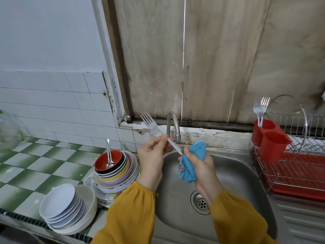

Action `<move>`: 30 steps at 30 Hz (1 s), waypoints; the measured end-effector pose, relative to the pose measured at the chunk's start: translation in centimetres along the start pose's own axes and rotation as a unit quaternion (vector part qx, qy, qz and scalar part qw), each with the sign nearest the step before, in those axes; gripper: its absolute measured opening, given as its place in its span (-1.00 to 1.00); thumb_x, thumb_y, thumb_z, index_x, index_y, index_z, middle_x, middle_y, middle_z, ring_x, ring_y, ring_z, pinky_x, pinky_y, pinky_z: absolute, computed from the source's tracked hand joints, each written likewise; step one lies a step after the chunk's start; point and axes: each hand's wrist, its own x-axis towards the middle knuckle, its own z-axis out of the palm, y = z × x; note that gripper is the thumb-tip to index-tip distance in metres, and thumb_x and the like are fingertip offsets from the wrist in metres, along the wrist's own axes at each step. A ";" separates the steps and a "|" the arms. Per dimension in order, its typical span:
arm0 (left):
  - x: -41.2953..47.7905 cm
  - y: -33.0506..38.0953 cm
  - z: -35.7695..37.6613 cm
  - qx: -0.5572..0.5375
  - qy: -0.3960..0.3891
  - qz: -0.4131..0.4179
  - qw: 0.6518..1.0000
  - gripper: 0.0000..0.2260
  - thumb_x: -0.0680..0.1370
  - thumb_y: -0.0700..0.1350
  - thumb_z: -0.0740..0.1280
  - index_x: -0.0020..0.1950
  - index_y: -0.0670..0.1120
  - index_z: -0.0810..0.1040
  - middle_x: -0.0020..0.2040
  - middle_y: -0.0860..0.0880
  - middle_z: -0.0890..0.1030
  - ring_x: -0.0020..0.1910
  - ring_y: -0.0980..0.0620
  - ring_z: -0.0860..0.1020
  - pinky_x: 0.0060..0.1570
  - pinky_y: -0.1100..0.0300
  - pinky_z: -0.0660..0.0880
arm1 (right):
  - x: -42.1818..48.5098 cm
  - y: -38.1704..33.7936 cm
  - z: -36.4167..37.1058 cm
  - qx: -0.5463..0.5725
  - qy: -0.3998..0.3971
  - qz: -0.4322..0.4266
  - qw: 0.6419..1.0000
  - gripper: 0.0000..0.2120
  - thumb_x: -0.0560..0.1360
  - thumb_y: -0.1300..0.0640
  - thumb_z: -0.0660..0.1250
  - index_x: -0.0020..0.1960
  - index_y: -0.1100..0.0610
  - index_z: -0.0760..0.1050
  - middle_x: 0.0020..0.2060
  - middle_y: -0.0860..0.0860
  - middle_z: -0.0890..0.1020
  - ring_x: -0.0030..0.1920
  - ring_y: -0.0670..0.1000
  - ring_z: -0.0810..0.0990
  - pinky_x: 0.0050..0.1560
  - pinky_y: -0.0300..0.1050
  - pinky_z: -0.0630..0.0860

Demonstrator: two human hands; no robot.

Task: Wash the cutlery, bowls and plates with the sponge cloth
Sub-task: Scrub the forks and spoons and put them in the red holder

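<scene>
We've got left hand [152,155] pinching fork [152,123] mid-handle, tines up, over back edge of sink [237,182]; right hand [205,171] clamped on blue sponge cloth [193,161] at handle end.

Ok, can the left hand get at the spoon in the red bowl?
Probably, path-wise: nothing lies between the left hand and the spoon in the red bowl. But that hand pinches the fork and would need freeing first.

Blue cloth [192,162], mustard sleeves [133,210], green-white checked counter [35,166], seemingly red cutlery holder [271,140].
</scene>
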 end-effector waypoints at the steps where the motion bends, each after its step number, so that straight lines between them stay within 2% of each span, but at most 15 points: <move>1: -0.1 0.2 0.2 0.008 0.002 0.014 1.000 -0.93 0.54 -0.30 0.36 -0.10 -0.23 0.64 -0.31 -0.01 0.69 -0.34 0.15 0.61 -0.30 0.35 0.55 | 0.0 -0.2 -0.1 -0.005 -0.018 0.006 1.000 -0.93 0.49 0.30 0.39 -0.11 0.27 0.50 -0.39 0.10 0.58 -0.36 0.05 0.56 -0.39 -0.06 0.47; 5: 0.0 0.5 0.5 0.037 0.022 0.066 0.997 -0.89 0.55 -0.28 0.36 -0.15 -0.15 0.65 -0.33 0.04 0.68 -0.33 0.17 0.61 -0.26 0.30 0.56 | 0.1 -2.1 -0.5 -0.089 -0.082 0.020 0.992 -0.77 0.32 0.20 0.47 -0.10 0.28 0.52 -0.31 0.14 0.58 -0.29 0.10 0.60 -0.30 0.04 0.55; 8: 0.3 0.6 0.2 0.065 0.001 0.089 0.994 -0.87 0.57 -0.26 0.33 -0.13 -0.16 0.65 -0.35 0.03 0.65 -0.36 0.13 0.60 -0.23 0.21 0.61 | 1.1 -3.8 -0.7 -0.017 -0.024 -0.015 0.999 -0.73 0.30 0.17 0.44 -0.02 0.20 0.55 -0.17 0.11 0.64 -0.16 0.09 0.66 -0.06 0.11 0.60; 11: -0.2 1.0 0.2 0.104 -0.027 0.113 0.988 -0.88 0.58 -0.24 0.32 -0.08 -0.20 0.64 -0.38 0.04 0.57 -0.46 0.15 0.52 -0.39 0.25 0.56 | 2.5 -5.6 -0.8 0.080 -0.024 -0.072 0.994 -0.61 0.39 0.10 0.34 0.22 -0.02 0.50 0.15 0.15 0.61 0.18 0.09 0.60 0.24 0.10 0.50; 13: -0.5 0.9 0.2 0.156 -0.052 0.134 0.977 -0.84 0.58 -0.21 0.33 -0.15 -0.05 0.66 -0.40 0.09 0.57 -0.45 0.16 0.49 -0.47 0.24 0.46 | 2.9 -6.3 -0.4 0.096 -0.062 -0.102 0.988 -0.52 0.43 0.06 0.32 0.31 -0.22 0.39 0.27 0.12 0.54 0.32 0.04 0.51 0.33 0.08 0.42; 14: -0.5 0.7 0.2 0.179 -0.063 0.142 0.971 -0.77 0.58 -0.21 0.34 -0.20 0.05 0.66 -0.41 0.11 0.58 -0.42 0.15 0.48 -0.44 0.22 0.42 | 3.0 -6.1 0.0 0.092 -0.081 -0.111 0.986 -0.45 0.43 0.04 0.32 0.36 -0.30 0.33 0.32 0.11 0.49 0.36 0.04 0.46 0.36 0.09 0.38; 16: -0.3 0.2 0.6 0.218 -0.075 0.151 0.961 -0.71 0.57 -0.21 0.35 -0.26 0.13 0.65 -0.40 0.14 0.60 -0.39 0.10 0.51 -0.37 0.14 0.47 | 2.8 -5.4 1.0 0.065 -0.119 -0.110 0.985 -0.29 0.40 0.03 0.38 0.45 -0.34 0.20 0.36 0.11 0.45 0.34 0.05 0.46 0.31 0.09 0.44; 17: -0.3 -0.1 0.8 0.240 -0.085 0.156 0.954 -0.74 0.56 -0.20 0.35 -0.24 0.10 0.65 -0.37 0.12 0.62 -0.36 0.05 0.54 -0.31 0.06 0.54 | 2.6 -4.8 1.6 0.049 -0.138 -0.104 0.984 -0.19 0.36 0.04 0.45 0.48 -0.31 0.16 0.36 0.11 0.45 0.31 0.06 0.50 0.24 0.05 0.51; 19: -0.4 -0.5 1.0 0.304 -0.119 0.187 0.927 -0.83 0.53 -0.13 0.29 -0.20 -0.08 0.64 -0.35 0.02 0.62 -0.35 0.02 0.56 -0.27 0.09 0.55 | 2.3 -3.4 2.5 0.009 -0.140 -0.114 0.983 -0.06 0.28 0.14 0.53 0.47 -0.33 0.11 0.38 0.12 0.44 0.29 0.12 0.53 0.15 -0.02 0.58; 20: -0.4 -0.6 0.9 0.337 -0.133 0.206 0.909 -0.79 0.50 -0.10 0.24 -0.19 -0.16 0.62 -0.37 0.00 0.58 -0.39 0.09 0.50 -0.31 0.16 0.49 | 2.3 -2.9 2.9 0.000 -0.113 -0.130 0.985 -0.05 0.29 0.21 0.51 0.44 -0.37 0.10 0.38 0.13 0.43 0.28 0.18 0.53 0.14 0.00 0.59; 22: -0.4 -0.5 0.4 0.365 -0.156 0.235 0.887 -0.75 0.48 -0.09 0.20 -0.20 -0.21 0.60 -0.38 0.00 0.55 -0.41 0.14 0.46 -0.37 0.27 0.38 | 2.3 -2.6 3.5 0.009 -0.044 -0.150 0.988 -0.07 0.35 0.35 0.49 0.42 -0.36 0.15 0.36 0.20 0.42 0.21 0.27 0.57 0.04 0.00 0.63; 24: -0.5 -0.4 -0.1 0.368 -0.163 0.244 0.882 -0.77 0.49 -0.08 0.21 -0.21 -0.16 0.60 -0.38 0.00 0.57 -0.37 0.10 0.50 -0.36 0.25 0.40 | 2.9 -2.6 3.8 -0.007 0.008 -0.173 0.985 -0.16 0.41 0.39 0.46 0.39 -0.33 0.23 0.30 0.24 0.45 0.06 0.18 0.61 -0.06 -0.05 0.65; 27: -0.6 -0.7 -0.5 0.367 -0.146 0.234 0.889 -0.81 0.49 -0.03 0.23 -0.26 -0.03 0.56 -0.46 0.11 0.48 -0.45 0.17 0.43 -0.40 0.31 0.31 | 3.9 -3.6 3.5 -0.073 0.062 -0.247 0.964 -0.29 0.42 0.31 0.48 0.26 -0.39 0.35 0.19 0.17 0.53 -0.03 0.04 0.59 0.05 0.13 0.63; 28: -0.8 -0.8 -0.7 0.366 -0.147 0.229 0.890 -0.81 0.49 -0.02 0.23 -0.25 -0.03 0.57 -0.46 0.12 0.46 -0.46 0.18 0.40 -0.39 0.30 0.30 | 4.1 -4.0 3.3 -0.084 0.071 -0.271 0.956 -0.33 0.43 0.30 0.48 0.26 -0.35 0.37 0.11 0.11 0.55 -0.05 -0.01 0.59 0.06 0.11 0.62; 30: -0.9 -0.7 -1.0 0.369 -0.155 0.224 0.888 -0.82 0.49 -0.01 0.23 -0.24 0.00 0.56 -0.46 0.13 0.46 -0.45 0.19 0.40 -0.37 0.26 0.33 | 4.4 -4.6 3.2 -0.078 0.084 -0.298 0.948 -0.41 0.45 0.33 0.46 0.29 -0.19 0.40 -0.03 0.00 0.54 -0.13 -0.14 0.58 0.00 -0.05 0.62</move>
